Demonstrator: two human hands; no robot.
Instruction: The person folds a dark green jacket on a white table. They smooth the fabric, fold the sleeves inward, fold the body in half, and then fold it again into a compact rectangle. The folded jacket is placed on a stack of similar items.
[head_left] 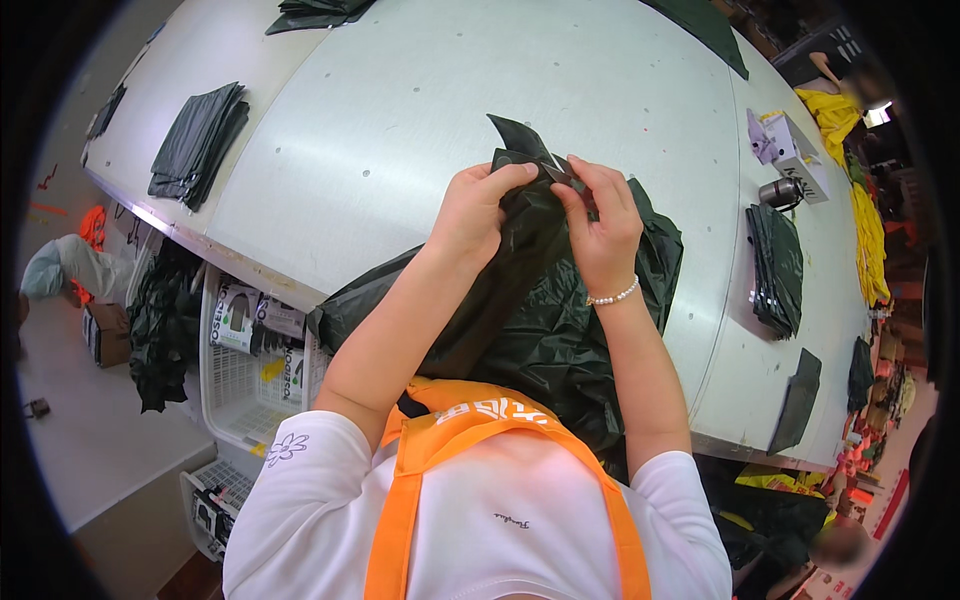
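**Two hands pinch the top edge of a dark green garment**

The large grey metal worktable (420, 110) fills the upper picture. On it, at the centre, lies the crumpled dark green fabric garment (545, 330); its long axis runs from about 7 o'clock, where it hangs over the table edge, up to 1 o'clock, where a pointed flap stands up.

At 10 o'clock rests a folded stack of dark green fabric (198, 145), and at 3 o'clock another folded dark green pile (776, 270), both well apart from the hands.

The left hand (478, 212) is closed on the fabric just below the flap. The right hand (603, 225), with a white bead bracelet (613, 296) on the wrist, pinches the same edge between thumb and fingers. The flap lies at 12 o'clock from both grips, and both hands seem equally near it.
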